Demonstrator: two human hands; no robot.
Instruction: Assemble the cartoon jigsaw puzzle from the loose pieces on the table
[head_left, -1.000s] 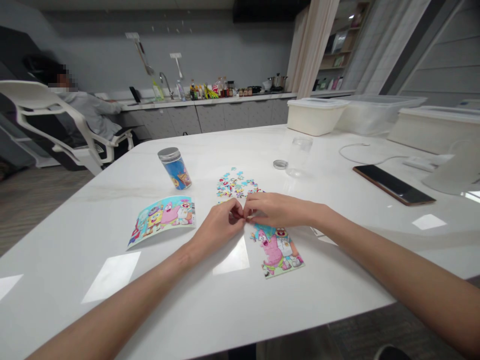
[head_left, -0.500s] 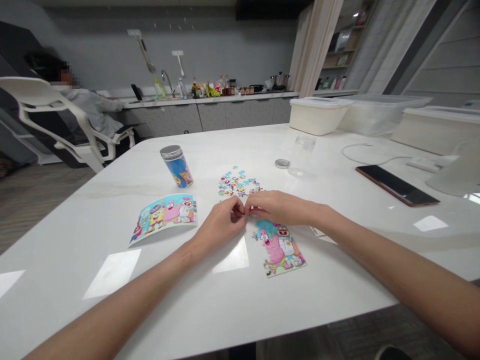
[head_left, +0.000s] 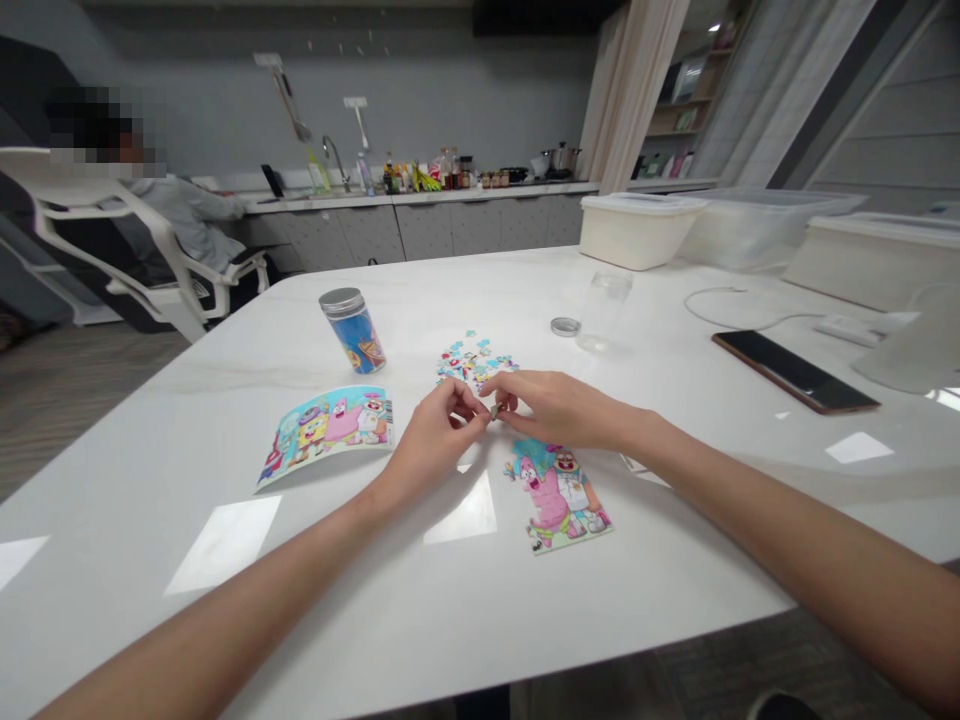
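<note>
A white stone-topped table (head_left: 187, 440) carries a blue cylindrical tin (head_left: 352, 335), a cartoon picture card (head_left: 325, 436), loose jigsaw pieces (head_left: 474, 362) and a joined jigsaw section (head_left: 559, 497). Farther along lie a clear jar (head_left: 604, 312) beside its metal lid (head_left: 565, 326), a smartphone (head_left: 795, 370) and a white lidded tub (head_left: 637, 235).

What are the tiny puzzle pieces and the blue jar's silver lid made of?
The puzzle pieces look like printed cardboard, thin and brightly coloured, though they're too small to be sure. The silver lid on the blue jar looks like metal, from its grey sheen.
</note>
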